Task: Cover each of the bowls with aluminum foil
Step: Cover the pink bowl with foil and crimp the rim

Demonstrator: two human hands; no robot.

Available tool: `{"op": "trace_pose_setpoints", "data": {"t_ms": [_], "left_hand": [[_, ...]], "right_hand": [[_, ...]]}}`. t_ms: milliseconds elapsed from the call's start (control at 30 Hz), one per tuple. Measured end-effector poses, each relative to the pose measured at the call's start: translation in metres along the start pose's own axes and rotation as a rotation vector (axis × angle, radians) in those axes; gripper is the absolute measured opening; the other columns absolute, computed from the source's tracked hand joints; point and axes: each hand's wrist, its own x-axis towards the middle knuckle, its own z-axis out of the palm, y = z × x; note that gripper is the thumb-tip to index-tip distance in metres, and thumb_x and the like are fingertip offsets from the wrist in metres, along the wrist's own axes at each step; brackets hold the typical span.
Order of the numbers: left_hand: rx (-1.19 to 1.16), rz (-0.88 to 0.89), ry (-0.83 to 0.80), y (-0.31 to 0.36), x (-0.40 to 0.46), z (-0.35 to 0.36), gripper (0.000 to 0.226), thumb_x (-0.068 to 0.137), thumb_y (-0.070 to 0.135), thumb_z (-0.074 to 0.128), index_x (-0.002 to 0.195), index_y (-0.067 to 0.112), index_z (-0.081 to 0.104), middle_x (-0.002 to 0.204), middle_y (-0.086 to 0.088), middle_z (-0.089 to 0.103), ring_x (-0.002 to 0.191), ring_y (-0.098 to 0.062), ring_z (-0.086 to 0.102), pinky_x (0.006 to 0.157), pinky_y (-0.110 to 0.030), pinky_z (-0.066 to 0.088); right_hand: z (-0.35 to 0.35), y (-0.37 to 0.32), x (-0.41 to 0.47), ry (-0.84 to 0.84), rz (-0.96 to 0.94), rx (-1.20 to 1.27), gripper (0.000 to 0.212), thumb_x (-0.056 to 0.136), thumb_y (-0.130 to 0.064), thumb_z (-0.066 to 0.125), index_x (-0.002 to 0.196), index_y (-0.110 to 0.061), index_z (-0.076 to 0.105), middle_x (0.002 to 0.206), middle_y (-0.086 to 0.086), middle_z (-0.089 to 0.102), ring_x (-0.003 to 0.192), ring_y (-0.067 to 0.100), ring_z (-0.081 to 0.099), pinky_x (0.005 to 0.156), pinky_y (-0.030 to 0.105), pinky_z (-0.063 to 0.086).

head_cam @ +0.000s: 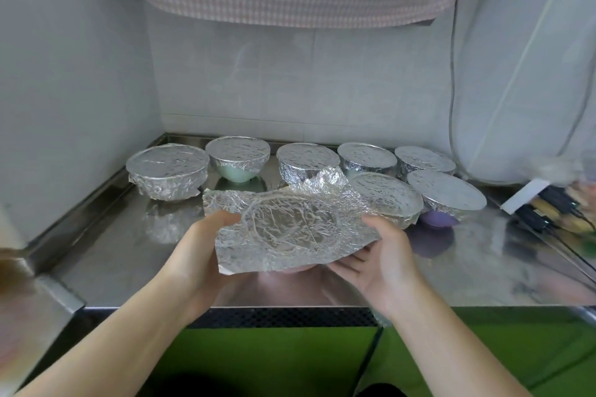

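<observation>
Two bare forearms reaching in over the green cabinet front, a creased foil sheet (287, 229) held above the steel counter (129, 251).

Largest first: counter walled at left and back, front lip open; seven foil-capped bowls (167, 171) ranged along the rear, leaving bare steel in front for working. Left hand (203, 245) curled under the sheet's left edge, thumb on top; right hand (377, 261) half open, palm up, fingers beneath the right edge, thumb pinching above. Round rim impression visible in the foil; a pinkish bowl apparently underneath, largely hidden. Judged the last bowl in hand. Next move likely calls for centring the sheet and crimping its loose edges down around the rim. Cables (548, 209) crowding the right edge.
</observation>
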Motion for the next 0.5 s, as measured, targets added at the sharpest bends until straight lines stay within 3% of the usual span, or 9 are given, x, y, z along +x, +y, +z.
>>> {"op": "trace_pose_setpoints", "data": {"t_ms": [67, 133, 233, 267, 400, 500], "left_hand": [[-0.014, 0.018, 0.02, 0.007, 0.003, -0.009, 0.018, 0.105, 0.0, 0.05, 0.119, 0.001, 0.061, 0.103, -0.009, 0.067, 0.049, 0.005, 0.064, 0.048, -0.018, 0.052], [-0.001, 0.055, 0.008, 0.016, 0.012, -0.024, 0.032, 0.103, -0.005, 0.052, 0.135, -0.007, 0.054, 0.103, -0.012, 0.064, 0.059, 0.007, 0.066, 0.05, -0.012, 0.05], [0.059, 0.061, 0.128, 0.03, 0.031, -0.056, 0.041, 0.097, 0.015, 0.068, 0.137, 0.013, 0.061, 0.144, -0.012, 0.055, 0.11, -0.018, 0.064, 0.072, -0.039, 0.062], [0.078, 0.052, 0.162, 0.034, 0.035, -0.064, 0.036, 0.094, 0.018, 0.07, 0.13, 0.015, 0.065, 0.145, -0.009, 0.056, 0.118, -0.024, 0.061, 0.081, -0.046, 0.06], [0.209, 0.073, 0.2, 0.047, 0.049, -0.086, 0.018, 0.097, 0.01, 0.065, 0.111, 0.004, 0.073, 0.099, -0.011, 0.079, 0.093, -0.031, 0.073, 0.096, -0.054, 0.055], [0.345, 0.063, 0.188, 0.055, 0.053, -0.095, 0.022, 0.096, 0.015, 0.066, 0.11, 0.002, 0.076, 0.111, -0.021, 0.075, 0.102, -0.042, 0.071, 0.098, -0.056, 0.053]], "right_hand": [[0.016, 0.006, 0.004, -0.005, 0.009, -0.019, 0.032, 0.103, -0.03, 0.064, 0.13, -0.014, 0.065, 0.114, 0.02, 0.079, 0.107, 0.04, 0.077, 0.096, 0.055, 0.061], [0.032, 0.013, 0.01, -0.007, 0.019, -0.05, 0.031, 0.104, -0.028, 0.062, 0.132, -0.015, 0.065, 0.116, 0.02, 0.079, 0.107, 0.039, 0.076, 0.095, 0.055, 0.061], [0.053, 0.027, 0.016, -0.026, 0.033, -0.133, 0.026, 0.108, -0.026, 0.058, 0.128, -0.012, 0.066, 0.115, 0.021, 0.078, 0.107, 0.04, 0.076, 0.098, 0.055, 0.06], [0.058, 0.03, 0.017, -0.03, 0.04, -0.168, 0.024, 0.108, -0.026, 0.058, 0.124, -0.011, 0.067, 0.113, 0.021, 0.079, 0.104, 0.041, 0.077, 0.095, 0.054, 0.061], [0.061, 0.031, 0.023, 0.02, -0.028, -0.309, 0.029, 0.107, -0.032, 0.061, 0.107, -0.004, 0.07, 0.092, 0.015, 0.081, 0.083, 0.033, 0.078, 0.072, 0.044, 0.06], [0.058, 0.024, 0.03, 0.074, -0.062, -0.305, 0.024, 0.106, -0.022, 0.061, 0.091, -0.004, 0.067, 0.068, 0.009, 0.068, 0.058, 0.023, 0.061, 0.053, 0.035, 0.045]]}}
